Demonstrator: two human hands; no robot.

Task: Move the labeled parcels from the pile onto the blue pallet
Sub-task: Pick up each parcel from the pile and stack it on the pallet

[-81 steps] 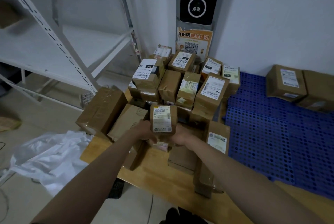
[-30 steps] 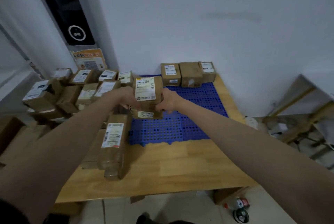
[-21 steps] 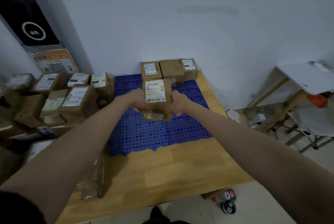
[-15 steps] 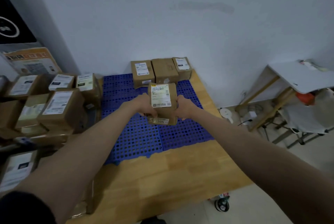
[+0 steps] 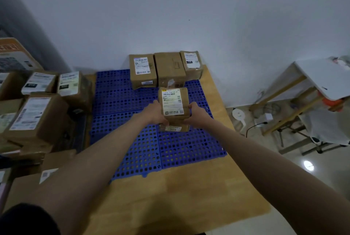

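I hold a small brown labeled parcel (image 5: 173,105) between both hands over the blue pallet (image 5: 132,140). My left hand (image 5: 154,112) grips its left side and my right hand (image 5: 196,114) grips its right side. A second flatter parcel (image 5: 174,128) sits beneath it, in the same grip. Three brown parcels (image 5: 143,70) stand in a row at the pallet's far edge against the wall. The pile of labeled parcels (image 5: 36,113) lies to the left of the pallet.
The pallet lies on a wooden platform (image 5: 170,193) whose right edge drops to the tiled floor. A white table (image 5: 322,77) with cables and a chair under it stands at the right. A white wall closes off the back.
Both hands carried the parcel from above the pile rightwards and forwards over the pallet, towards the row of three parcels. The view swung right with them.
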